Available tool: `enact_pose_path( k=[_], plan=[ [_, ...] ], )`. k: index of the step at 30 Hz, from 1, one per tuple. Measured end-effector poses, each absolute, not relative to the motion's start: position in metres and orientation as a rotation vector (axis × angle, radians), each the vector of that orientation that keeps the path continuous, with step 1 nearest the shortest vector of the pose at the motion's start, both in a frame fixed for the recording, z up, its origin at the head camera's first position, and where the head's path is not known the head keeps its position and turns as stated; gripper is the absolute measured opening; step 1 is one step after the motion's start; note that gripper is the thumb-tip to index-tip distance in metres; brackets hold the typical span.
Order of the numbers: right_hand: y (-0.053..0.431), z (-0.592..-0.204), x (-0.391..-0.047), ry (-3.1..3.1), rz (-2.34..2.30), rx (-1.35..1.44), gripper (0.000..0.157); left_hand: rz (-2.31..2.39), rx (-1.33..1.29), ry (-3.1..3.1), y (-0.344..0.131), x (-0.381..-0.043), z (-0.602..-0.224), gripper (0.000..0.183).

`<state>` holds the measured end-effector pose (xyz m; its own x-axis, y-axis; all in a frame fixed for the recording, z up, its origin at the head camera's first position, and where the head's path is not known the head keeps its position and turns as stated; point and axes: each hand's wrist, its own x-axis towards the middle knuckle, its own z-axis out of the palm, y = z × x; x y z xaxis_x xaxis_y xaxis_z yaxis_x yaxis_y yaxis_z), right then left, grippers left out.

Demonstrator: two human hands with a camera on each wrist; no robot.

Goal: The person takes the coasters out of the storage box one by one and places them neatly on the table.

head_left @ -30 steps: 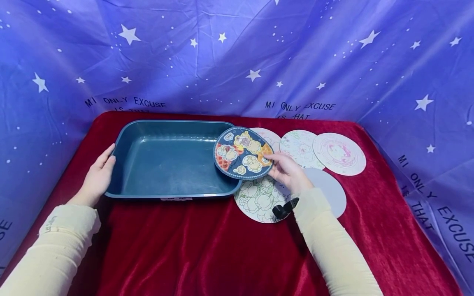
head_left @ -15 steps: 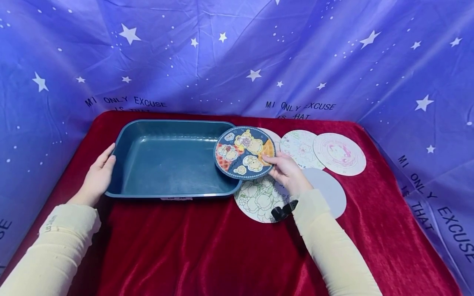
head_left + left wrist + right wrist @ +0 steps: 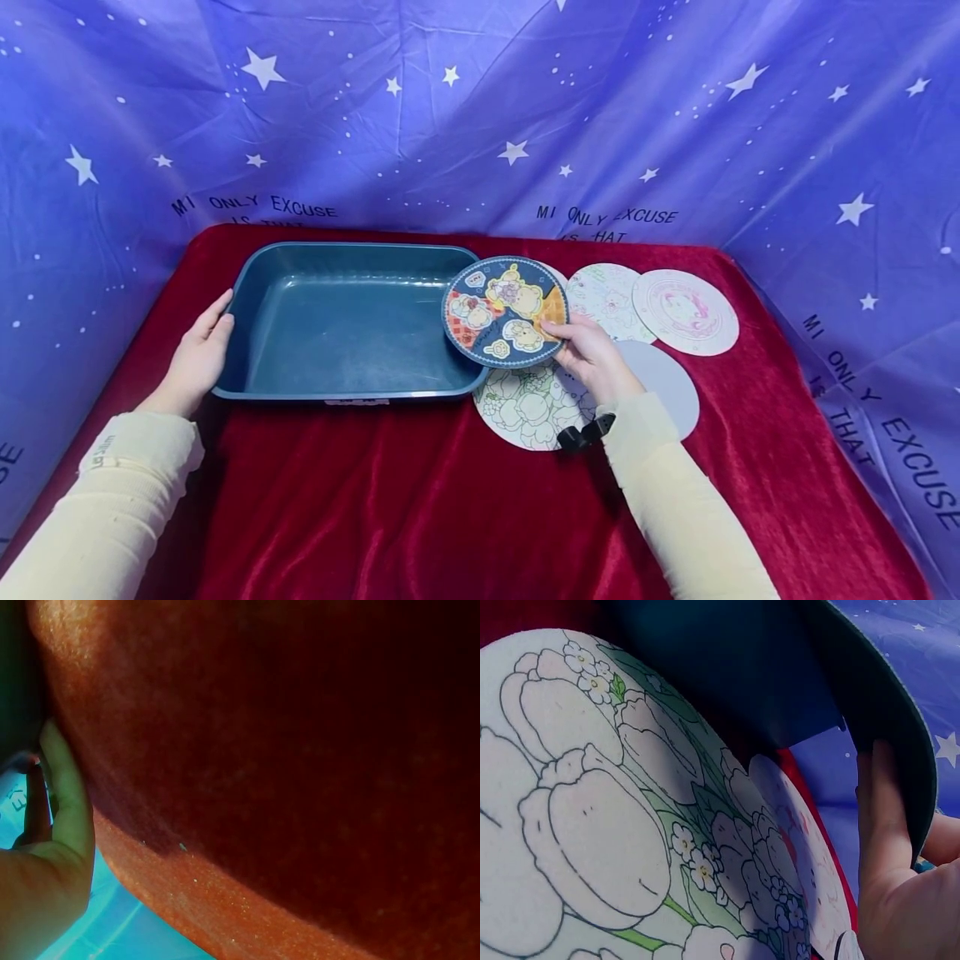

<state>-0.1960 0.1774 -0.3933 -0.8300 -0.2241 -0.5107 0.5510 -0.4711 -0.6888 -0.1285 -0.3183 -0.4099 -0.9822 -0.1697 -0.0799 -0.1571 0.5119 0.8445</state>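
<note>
My left hand (image 3: pixel 192 367) rests against the left outer wall of a dark teal plastic tub (image 3: pixel 348 394), thumb and fingers straight along it. In the left wrist view the straight thumb (image 3: pixel 71 802) lies by the tub's dark side. With my right hand (image 3: pixel 597 357) I pinch a round navy mat (image 3: pixel 474 327) printed with cartoon bears, thumb on top and fingers beneath. It hovers tilted over the tub's right rim. From the right wrist, its dark underside (image 3: pixel 889 690) shows. Below it lies a round mat with outlined tulips (image 3: pixel 522 410), partly covered.
More round mats lie right of the tub: a pale one with pink lines (image 3: pixel 685 310), one with green and pink lines (image 3: pixel 606 296), and a plain grey one (image 3: pixel 669 387). A red velvet cloth (image 3: pixel 360 500) covers the table. Starry blue curtains (image 3: pixel 420 125) surround it.
My right hand has drawn the bear-print mat slightly to the right, away from the tub's inside. The left hand and the tub stay put.
</note>
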Motion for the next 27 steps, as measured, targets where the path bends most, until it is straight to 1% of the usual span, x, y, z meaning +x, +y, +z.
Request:
enact_pose_path(
  k=[2, 5, 8, 14, 17, 27],
  plan=[
    [0.179, -0.393, -0.194, 1.263, -2.313, 0.482, 0.037, -1.517, 0.296, -2.721, -0.318, -0.129, -0.409, 0.056],
    [0.183, -0.393, -0.193, 1.22, -2.347, 0.491, 0.032, -1.514, 0.307, -2.726, -0.318, -0.129, -0.409, 0.056],
    [0.186, -0.394, -0.192, 1.199, -2.365, 0.512, 0.037, -1.505, 0.313, -2.737, -0.317, -0.128, -0.408, 0.056],
    [0.191, -0.394, -0.191, 1.146, -2.396, 0.547, 0.056, -1.501, 0.318, -2.747, -0.316, -0.127, -0.407, 0.056],
    [0.193, -0.394, -0.19, 1.095, -2.422, 0.558, 0.062, -1.503, 0.315, -2.746, -0.316, -0.127, -0.408, 0.056],
    [0.202, -0.396, -0.181, 1.133, -2.418, 0.556, 0.062, -1.506, 0.307, -2.748, -0.317, -0.127, -0.409, 0.056]
  ],
)
